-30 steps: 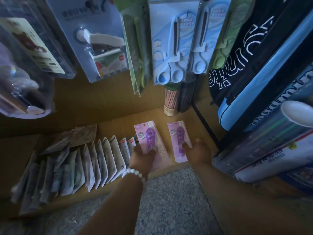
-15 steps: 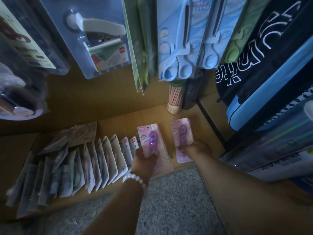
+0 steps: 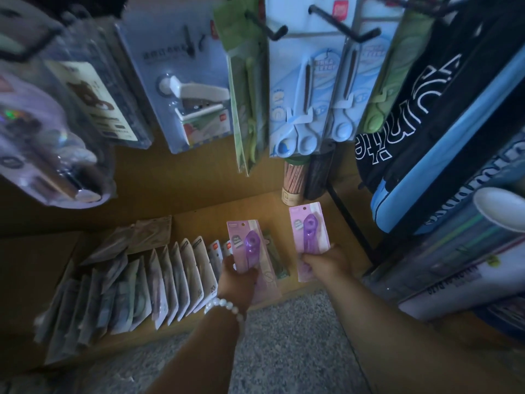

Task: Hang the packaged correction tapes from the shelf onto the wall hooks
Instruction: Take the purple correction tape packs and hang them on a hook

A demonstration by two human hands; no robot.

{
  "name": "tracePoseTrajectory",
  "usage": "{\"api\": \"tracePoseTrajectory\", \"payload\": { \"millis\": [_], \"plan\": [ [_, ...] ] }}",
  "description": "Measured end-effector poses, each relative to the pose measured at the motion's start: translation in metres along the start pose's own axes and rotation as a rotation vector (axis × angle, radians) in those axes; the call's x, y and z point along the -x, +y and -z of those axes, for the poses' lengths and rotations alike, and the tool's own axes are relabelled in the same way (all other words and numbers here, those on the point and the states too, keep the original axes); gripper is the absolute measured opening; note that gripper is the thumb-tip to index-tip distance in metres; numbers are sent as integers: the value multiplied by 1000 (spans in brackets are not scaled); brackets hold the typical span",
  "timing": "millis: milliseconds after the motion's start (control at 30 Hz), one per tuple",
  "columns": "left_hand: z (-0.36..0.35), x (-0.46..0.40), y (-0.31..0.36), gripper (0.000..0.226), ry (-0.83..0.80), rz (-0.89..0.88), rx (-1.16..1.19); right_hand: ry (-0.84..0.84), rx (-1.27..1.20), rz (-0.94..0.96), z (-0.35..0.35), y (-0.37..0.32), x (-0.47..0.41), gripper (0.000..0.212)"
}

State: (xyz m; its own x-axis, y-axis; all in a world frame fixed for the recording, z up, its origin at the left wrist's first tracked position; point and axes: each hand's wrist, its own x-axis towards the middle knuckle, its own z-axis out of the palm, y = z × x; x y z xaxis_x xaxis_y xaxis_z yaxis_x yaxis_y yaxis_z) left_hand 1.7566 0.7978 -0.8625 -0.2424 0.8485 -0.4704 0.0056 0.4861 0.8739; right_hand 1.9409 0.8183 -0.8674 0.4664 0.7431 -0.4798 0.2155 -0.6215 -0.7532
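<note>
Two purple packaged correction tapes were in hand above the low wooden shelf (image 3: 199,220). The left pack (image 3: 250,248) was pinched at its lower end by the left hand (image 3: 237,282), fingers closed around the card edge; further purple cards seemed to lie beneath it, though their number could not be told. The right pack (image 3: 309,234) was held likewise by the right hand (image 3: 326,261), fingers curled shut over its bottom portion. Each pack was gripped low and stood with its top uppermost, which left the punched hang hole at the top edge free, presumably so that it could be threaded over a peg without regripping. The packs were apart, each clear of the shelf surface so far as the dim light allowed judgement.

Left of the hands, a row of flat packets (image 3: 159,282) leaned overlapped along the shelf. A tub of pencils (image 3: 294,180) stood at the back. Above, black wall hooks (image 3: 272,31) projected outward, carrying carded scissors (image 3: 301,103) and a stapler pack (image 3: 193,92). Which hook was meant for the tapes could not be told.
</note>
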Motion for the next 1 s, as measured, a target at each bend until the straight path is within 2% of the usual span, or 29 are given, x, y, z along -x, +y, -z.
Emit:
{"api": "tracePoseTrajectory", "payload": {
  "millis": [133, 200, 300, 400, 467, 567, 600, 667, 700, 800, 933, 1000],
  "plan": [
    [5, 19, 11, 54, 24, -33, 53, -37, -85, 57, 9, -6, 20, 15],
    [10, 31, 19, 44, 11, -39, 57, -114, -146, 74, 12, -9, 35, 22],
    [17, 52, 33, 8, 11, -45, 101, -238, -168, 142, 20, -19, 67, 19],
    [21, 72, 44, 24, -29, -53, 167, -356, -225, 185, 29, -31, 103, 8],
    [24, 89, 55, 8, -43, -62, 207, -387, -259, 206, 36, -40, 123, 14],
    [30, 106, 64, 7, -52, -76, 224, -425, -273, 231, 47, -52, 149, 15],
    [31, 114, 67, 11, -73, -83, 203, -445, -279, 241, 51, -57, 158, 15],
    [35, 131, 74, 38, -100, -99, 150, -486, -273, 268, 56, -64, 173, 20],
    [37, 138, 76, 42, -84, -91, 164, -504, -270, 286, 58, -66, 180, 20],
    [42, 164, 89, 30, -92, -110, 299, -530, -301, 334, 64, -74, 204, 27],
    [52, 191, 106, 57, -106, -174, 358, -489, -360, 421, 71, -85, 228, 53],
    [57, 201, 116, 64, -115, -215, 343, -468, -382, 469, 75, -92, 241, 45]
  ]
}}
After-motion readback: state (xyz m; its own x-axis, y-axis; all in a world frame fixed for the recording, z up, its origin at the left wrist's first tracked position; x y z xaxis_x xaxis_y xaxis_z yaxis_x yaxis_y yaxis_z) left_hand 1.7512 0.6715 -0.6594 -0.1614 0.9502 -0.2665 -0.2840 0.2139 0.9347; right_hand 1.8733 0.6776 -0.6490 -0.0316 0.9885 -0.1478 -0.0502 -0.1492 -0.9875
